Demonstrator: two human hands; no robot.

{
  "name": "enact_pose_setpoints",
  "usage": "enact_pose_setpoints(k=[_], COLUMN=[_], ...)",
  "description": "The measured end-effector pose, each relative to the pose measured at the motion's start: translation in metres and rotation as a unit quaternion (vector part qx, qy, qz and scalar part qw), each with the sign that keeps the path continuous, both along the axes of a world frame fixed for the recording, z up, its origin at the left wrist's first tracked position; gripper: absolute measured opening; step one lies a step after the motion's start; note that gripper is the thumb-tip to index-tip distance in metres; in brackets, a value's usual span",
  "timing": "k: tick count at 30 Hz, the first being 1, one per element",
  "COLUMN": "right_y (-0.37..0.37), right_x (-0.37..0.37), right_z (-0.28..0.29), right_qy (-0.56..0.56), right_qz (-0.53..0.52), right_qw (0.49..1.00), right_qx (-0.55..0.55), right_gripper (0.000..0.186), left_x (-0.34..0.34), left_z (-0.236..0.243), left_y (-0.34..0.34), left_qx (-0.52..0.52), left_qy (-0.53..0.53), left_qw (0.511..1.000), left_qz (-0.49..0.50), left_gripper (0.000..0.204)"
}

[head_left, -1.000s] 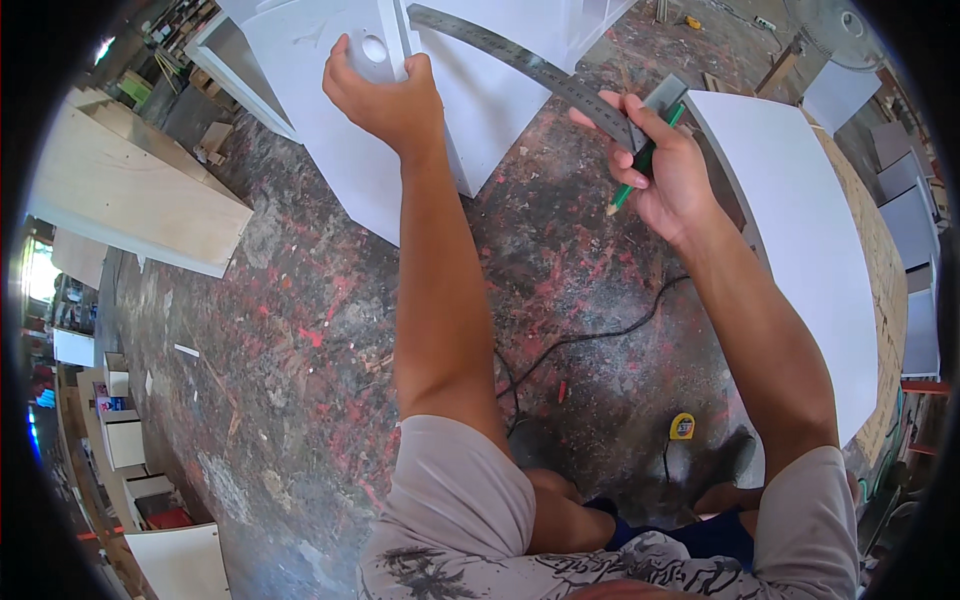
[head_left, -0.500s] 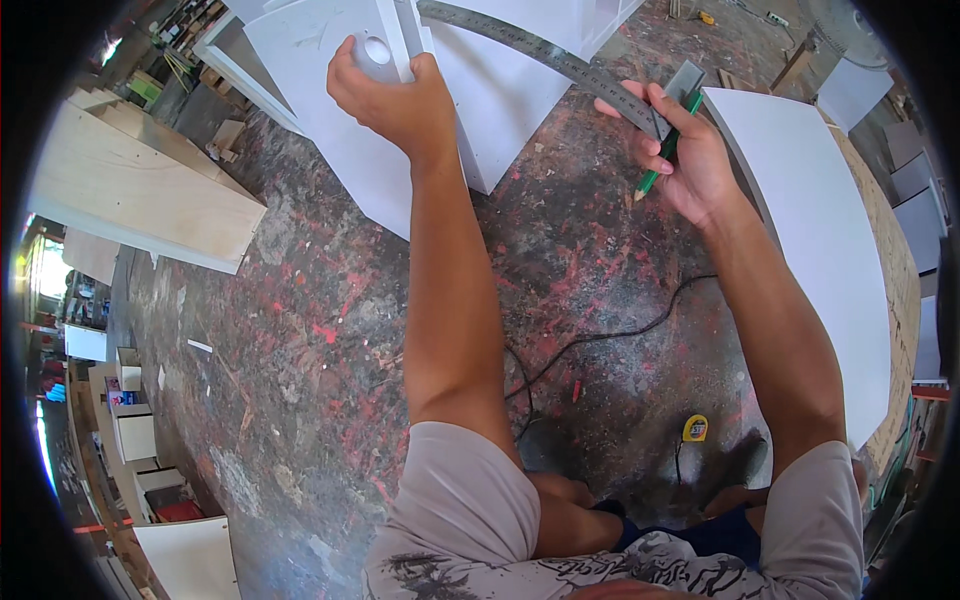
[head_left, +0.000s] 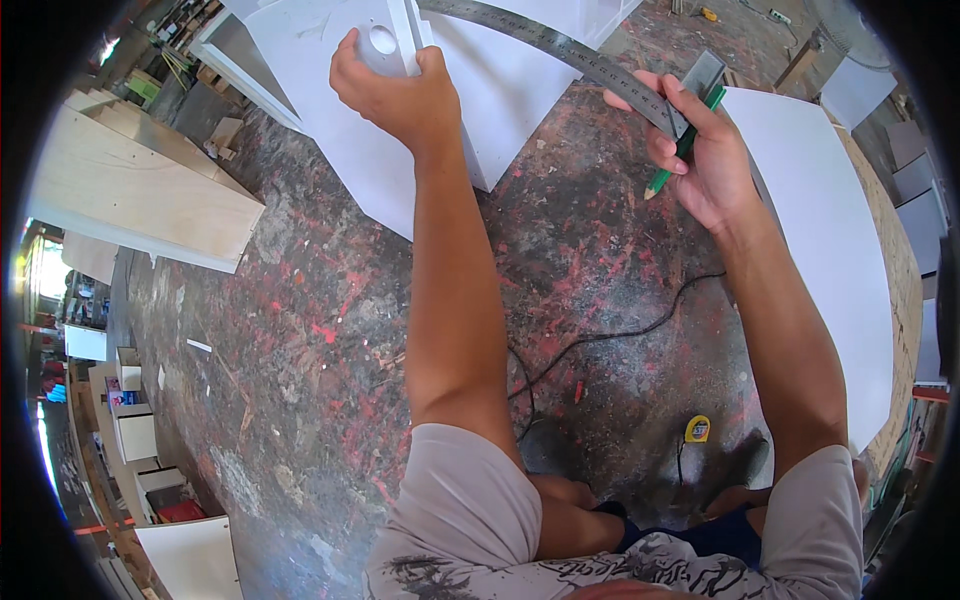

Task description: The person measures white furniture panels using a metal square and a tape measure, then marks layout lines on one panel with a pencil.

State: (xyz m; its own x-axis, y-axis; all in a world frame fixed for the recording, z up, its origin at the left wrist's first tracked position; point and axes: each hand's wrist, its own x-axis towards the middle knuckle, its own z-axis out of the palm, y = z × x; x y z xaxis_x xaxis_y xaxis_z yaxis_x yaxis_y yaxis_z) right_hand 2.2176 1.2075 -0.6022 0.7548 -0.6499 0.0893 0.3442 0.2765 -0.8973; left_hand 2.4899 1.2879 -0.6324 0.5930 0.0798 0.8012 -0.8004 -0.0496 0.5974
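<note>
At the top, my left hand (head_left: pixel 405 100) grips a narrow white board (head_left: pixel 405 35), thumb on its right side and fingers curled on the left. Just above that hand shows a round hole (head_left: pixel 382 40) in a white piece. My right hand (head_left: pixel 705 150) is closed around the handle end of a metal try square (head_left: pixel 560 50) with a ruled blade. The blade reaches left to the white board by my left hand. Held in that same hand is a green pencil (head_left: pixel 685 150), its bare wooden tip pointing down and left.
White cabinet panels (head_left: pixel 345 130) stand below and around the board. A large white panel (head_left: pixel 825 230) lies at right, a pale wooden box (head_left: pixel 150 180) at left. On the stained floor (head_left: pixel 300 330) are a black cord (head_left: pixel 620 332) and a yellow tape measure (head_left: pixel 697 429).
My right hand has moved slightly right with the try square and pencil, and the handle end tilts a little. My left hand keeps its grip, shifted only slightly.
</note>
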Motion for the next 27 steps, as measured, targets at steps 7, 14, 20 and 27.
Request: enact_pose_setpoints(k=[7, 14, 20, 27], right_y=[0.011, 0.002, 0.002, 0.035], right_x=[0.002, -0.001, -0.004, -0.001], right_z=[0.008, 0.002, -0.006, 0.002], right_qy=[0.031, 0.019, -0.01, -0.012], right_qz=[-0.028, -0.002, 0.005, -0.007], right_qw=[0.999, 0.999, 1.0, 0.999], right_qx=[-0.031, -0.027, -0.009, -0.048], right_gripper=[0.043, 0.045, 0.043, 0.039], left_x=[0.003, 0.054, 0.052, 0.075], left_z=[0.008, 0.061, 0.084, 0.078], left_y=[-0.007, -0.002, -0.003, 0.01], left_qx=[0.075, 0.143, 0.212, 0.208], left_qy=[0.013, -0.258, -0.313, -0.328], left_qw=[0.997, 0.952, 0.926, 0.922], left_qz=[0.015, -0.082, -0.02, -0.011], left_gripper=[0.075, 0.042, 0.034, 0.036])
